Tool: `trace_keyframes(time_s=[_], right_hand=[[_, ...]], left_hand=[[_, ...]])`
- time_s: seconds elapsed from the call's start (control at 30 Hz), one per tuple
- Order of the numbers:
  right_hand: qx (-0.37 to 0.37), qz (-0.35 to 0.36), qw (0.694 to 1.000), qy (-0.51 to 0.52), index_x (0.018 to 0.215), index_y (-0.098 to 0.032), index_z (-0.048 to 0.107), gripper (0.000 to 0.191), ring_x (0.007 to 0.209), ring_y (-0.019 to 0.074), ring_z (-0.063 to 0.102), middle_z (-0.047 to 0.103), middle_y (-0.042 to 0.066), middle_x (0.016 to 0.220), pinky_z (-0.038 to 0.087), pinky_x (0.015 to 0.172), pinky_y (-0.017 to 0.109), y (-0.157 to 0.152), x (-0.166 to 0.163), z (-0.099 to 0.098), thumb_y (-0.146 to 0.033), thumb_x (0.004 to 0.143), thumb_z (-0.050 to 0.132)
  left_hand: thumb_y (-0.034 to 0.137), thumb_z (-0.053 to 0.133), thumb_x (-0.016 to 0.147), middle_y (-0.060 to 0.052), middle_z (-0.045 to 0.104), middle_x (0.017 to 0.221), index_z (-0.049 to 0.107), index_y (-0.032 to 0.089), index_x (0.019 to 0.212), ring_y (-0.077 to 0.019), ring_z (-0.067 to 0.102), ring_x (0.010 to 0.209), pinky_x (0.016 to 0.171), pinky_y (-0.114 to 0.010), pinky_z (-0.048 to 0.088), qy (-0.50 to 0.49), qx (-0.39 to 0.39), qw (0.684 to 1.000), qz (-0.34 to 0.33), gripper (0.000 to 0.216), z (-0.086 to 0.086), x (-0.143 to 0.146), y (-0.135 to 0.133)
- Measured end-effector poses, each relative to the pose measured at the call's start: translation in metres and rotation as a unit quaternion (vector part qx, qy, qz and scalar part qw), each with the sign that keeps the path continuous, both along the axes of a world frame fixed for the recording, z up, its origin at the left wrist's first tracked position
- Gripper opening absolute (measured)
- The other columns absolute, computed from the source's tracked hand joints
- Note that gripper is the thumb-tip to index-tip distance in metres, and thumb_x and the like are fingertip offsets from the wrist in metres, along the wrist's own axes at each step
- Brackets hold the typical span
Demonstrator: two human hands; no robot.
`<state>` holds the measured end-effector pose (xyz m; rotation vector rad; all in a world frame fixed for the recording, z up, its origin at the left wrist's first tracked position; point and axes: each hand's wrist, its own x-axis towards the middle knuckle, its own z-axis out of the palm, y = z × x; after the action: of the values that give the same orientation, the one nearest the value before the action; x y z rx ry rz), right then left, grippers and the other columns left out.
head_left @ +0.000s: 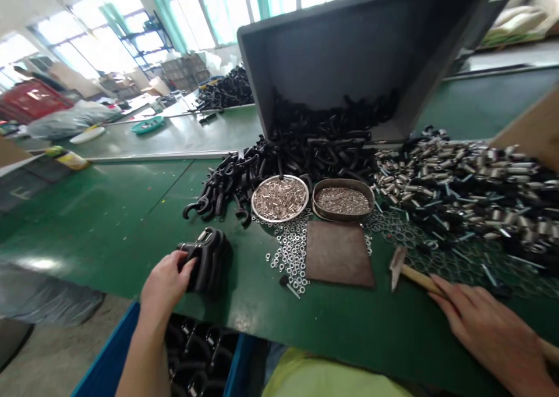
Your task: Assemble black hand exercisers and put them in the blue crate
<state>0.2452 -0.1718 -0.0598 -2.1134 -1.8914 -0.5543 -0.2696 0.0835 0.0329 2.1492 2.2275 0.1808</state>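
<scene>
the left hand (166,283) curls its grip around a stack of black hooks (208,258) that sits on the green desk (109,222) near its near edge, fingers pressed against the left side of the stack. the right hand (493,333) lies over the wooden handle of a hammer (413,275), its grip closed loosely on the handle; the hammer head rests on the desk just right of a brown square plate (338,252). left of that plate lies a scatter of small silver washers (290,251). beyond them stand two round dishes side by side, the left dish (280,198) holding pale metal pins and the right dish (343,199) holding darker small parts. further back a grey bin (349,53) is tipped toward the person, with a pile of black hooks (301,152) spilling from it onto the desk. to the right lies a heap of silver and black parts (471,181). below the near desk edge, a blue crate (105,362) holds more black hooks
</scene>
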Motion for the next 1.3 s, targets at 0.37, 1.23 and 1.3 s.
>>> trace_keyframes(time_s=[0.37,1.23,1.3], right_hand=[[-0.013,0.023,0.980,0.199,0.098,-0.017,0.067,0.027,0.095,0.0222,0.059,0.068,0.009,0.098,0.045,0.087,0.036,0.160,0.010,0.064,-0.024,0.091,0.042],[-0.153,0.182,0.915,0.327,0.092,-0.021,0.071,0.018,0.083,0.0127,0.064,0.072,0.002,0.091,0.047,0.078,0.023,0.177,-0.044,0.086,-0.019,0.086,0.054],[-0.117,0.050,0.961,0.244,0.094,-0.018,0.070,0.021,0.094,0.0150,0.062,0.070,0.005,0.100,0.044,0.087,0.026,0.195,-0.004,0.083,-0.016,0.088,0.050]], left_hand=[[0.048,0.049,0.082,-0.007,0.065,0.102,0.065,0.022,0.097,-0.0246,0.060,0.094,0.086,-0.038,0.047,-0.166,0.051,0.961,-0.213,0.035,0.003,0.133,-0.002],[0.031,0.074,0.071,-0.005,0.063,0.080,0.064,0.013,0.104,-0.0117,0.059,0.070,0.065,-0.024,0.050,-0.805,-0.298,0.512,0.016,0.039,-0.025,0.273,-0.045],[0.027,0.077,0.066,0.001,0.055,0.067,0.066,0.012,0.096,-0.0065,0.049,0.056,0.050,-0.018,0.043,-0.812,-0.266,0.519,0.031,0.036,-0.027,0.259,-0.039]])
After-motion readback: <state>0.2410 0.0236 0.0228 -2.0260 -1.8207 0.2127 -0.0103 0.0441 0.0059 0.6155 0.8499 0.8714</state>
